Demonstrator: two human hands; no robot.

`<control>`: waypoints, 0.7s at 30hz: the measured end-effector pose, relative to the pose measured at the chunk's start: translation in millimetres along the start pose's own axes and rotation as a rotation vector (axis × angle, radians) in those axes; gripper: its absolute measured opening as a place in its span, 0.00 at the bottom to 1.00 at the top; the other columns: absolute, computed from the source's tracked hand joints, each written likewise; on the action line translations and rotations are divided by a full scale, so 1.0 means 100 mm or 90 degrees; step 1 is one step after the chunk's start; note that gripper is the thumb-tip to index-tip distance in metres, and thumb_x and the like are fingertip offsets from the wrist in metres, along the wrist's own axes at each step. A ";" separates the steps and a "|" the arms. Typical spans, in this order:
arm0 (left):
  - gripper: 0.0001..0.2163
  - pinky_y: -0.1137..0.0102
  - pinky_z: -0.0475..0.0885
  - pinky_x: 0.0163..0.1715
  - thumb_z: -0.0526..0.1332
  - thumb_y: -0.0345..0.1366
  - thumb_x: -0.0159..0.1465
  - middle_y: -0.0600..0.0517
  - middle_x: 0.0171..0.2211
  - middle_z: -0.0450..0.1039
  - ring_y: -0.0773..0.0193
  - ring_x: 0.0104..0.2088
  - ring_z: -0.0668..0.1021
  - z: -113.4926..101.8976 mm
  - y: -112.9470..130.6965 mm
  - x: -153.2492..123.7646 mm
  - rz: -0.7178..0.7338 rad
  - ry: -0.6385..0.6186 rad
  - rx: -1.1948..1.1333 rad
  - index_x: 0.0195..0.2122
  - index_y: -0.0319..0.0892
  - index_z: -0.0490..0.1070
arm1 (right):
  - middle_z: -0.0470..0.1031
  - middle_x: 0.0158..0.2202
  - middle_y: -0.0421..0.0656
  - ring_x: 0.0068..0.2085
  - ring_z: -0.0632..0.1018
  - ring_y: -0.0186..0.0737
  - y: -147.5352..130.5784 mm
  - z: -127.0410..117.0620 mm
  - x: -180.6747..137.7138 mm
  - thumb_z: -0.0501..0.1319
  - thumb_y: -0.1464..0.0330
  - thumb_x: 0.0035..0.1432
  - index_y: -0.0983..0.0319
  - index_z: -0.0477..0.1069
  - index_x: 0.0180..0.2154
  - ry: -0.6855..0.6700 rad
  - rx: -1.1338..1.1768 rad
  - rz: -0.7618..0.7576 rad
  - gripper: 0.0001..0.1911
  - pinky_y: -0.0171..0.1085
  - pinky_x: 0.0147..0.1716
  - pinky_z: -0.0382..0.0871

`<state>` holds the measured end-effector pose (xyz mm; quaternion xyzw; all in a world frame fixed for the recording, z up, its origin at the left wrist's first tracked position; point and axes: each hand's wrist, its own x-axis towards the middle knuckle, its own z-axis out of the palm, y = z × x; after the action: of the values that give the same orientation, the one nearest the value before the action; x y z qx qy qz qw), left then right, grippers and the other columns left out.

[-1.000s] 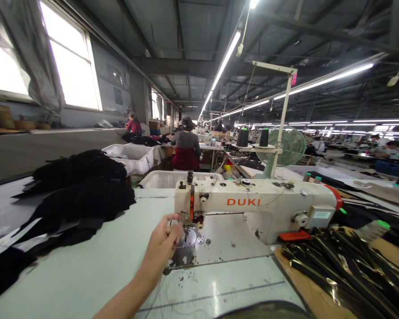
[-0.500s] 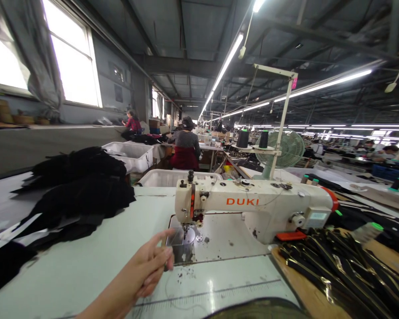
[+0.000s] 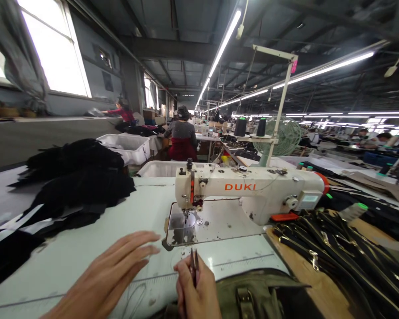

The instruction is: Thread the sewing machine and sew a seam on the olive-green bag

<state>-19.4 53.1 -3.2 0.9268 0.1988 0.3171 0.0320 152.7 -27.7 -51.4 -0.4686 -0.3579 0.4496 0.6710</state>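
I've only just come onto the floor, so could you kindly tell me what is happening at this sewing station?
A person sits at a white sewing machine in a busy workshop. The right hand pinches a pair of tweezers, tips pointing up toward the needle area. The left hand lies open, fingers spread, low over the pale table. No fabric lies under the needle. Black fabric pieces are heaped to the left, black zippers to the right, and an olive garment lies at the near edge.

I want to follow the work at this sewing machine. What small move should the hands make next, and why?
Probably carry the tweezers up to the needle area of the sewing machine. The right hand holds them pointing that way, the plate is bare, and the left hand lies flat on the table, free to steady.
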 end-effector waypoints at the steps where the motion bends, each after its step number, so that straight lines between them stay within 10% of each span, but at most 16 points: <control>1: 0.17 0.67 0.65 0.60 0.54 0.30 0.68 0.50 0.59 0.67 0.60 0.60 0.69 0.00 -0.03 0.14 0.033 -0.062 -0.027 0.57 0.49 0.67 | 0.54 0.13 0.30 0.14 0.54 0.25 0.06 -0.02 -0.07 0.58 0.44 0.57 0.62 0.66 0.29 0.005 -0.048 -0.019 0.26 0.26 0.12 0.47; 5: 0.15 0.65 0.65 0.60 0.51 0.29 0.70 0.48 0.53 0.74 0.59 0.61 0.68 0.14 -0.11 0.53 0.117 -0.223 -0.234 0.55 0.45 0.70 | 0.56 0.15 0.33 0.16 0.58 0.28 0.11 -0.19 -0.21 0.55 0.44 0.58 0.62 0.67 0.27 0.000 -0.180 -0.056 0.28 0.28 0.15 0.52; 13: 0.11 0.70 0.73 0.43 0.54 0.32 0.70 0.46 0.39 0.77 0.59 0.41 0.79 0.09 -0.10 0.62 0.079 -0.212 -0.254 0.43 0.44 0.77 | 0.67 0.22 0.39 0.25 0.70 0.36 -0.12 -0.38 -0.22 0.39 0.50 0.69 0.58 0.69 0.31 0.042 -0.463 -0.141 0.28 0.32 0.26 0.60; 21: 0.11 0.70 0.71 0.41 0.53 0.33 0.70 0.47 0.36 0.75 0.61 0.38 0.76 -0.01 -0.02 0.68 0.063 -0.220 -0.201 0.43 0.43 0.76 | 0.68 0.20 0.40 0.22 0.70 0.37 0.01 -0.29 -0.14 0.42 0.55 0.71 0.59 0.63 0.26 0.045 -0.687 -0.202 0.25 0.36 0.25 0.48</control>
<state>28.4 81.1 36.1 0.9595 0.0926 0.1819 0.1942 173.6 -49.7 -62.1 -0.7004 -0.5806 0.0802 0.4074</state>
